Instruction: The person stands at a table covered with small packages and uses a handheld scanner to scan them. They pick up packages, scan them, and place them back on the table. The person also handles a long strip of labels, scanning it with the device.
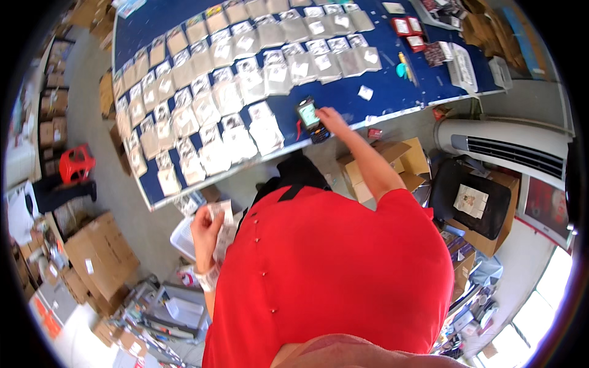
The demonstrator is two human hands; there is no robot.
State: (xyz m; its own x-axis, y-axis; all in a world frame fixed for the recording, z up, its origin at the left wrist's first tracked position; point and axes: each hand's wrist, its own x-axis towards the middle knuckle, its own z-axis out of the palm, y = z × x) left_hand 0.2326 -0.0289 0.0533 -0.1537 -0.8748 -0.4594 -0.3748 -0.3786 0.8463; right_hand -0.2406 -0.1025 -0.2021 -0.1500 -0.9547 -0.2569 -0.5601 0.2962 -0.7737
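My right hand (332, 122) has its fingers on the lit screen of a handheld scanner terminal (308, 115), which lies near the front edge of the blue table. To the left, my left hand (206, 230) is below the table's edge and holds a strip of paper labels (222, 212) between thumb and fingers. More labels are wrapped around the left wrist. Rows of flat packets (268, 133), many with a picture card and a white slip on top, cover much of the table. A single white label (366, 93) lies on the blue surface right of the scanner.
Red boxes (407, 26), a yellow pen-like item, a teal round item (401, 70) and a white plastic basket (462, 69) are at the table's right. An open cardboard box (354, 172) stands below the edge. A black chair (478, 202) and a red stool (77, 163) stand farther out.
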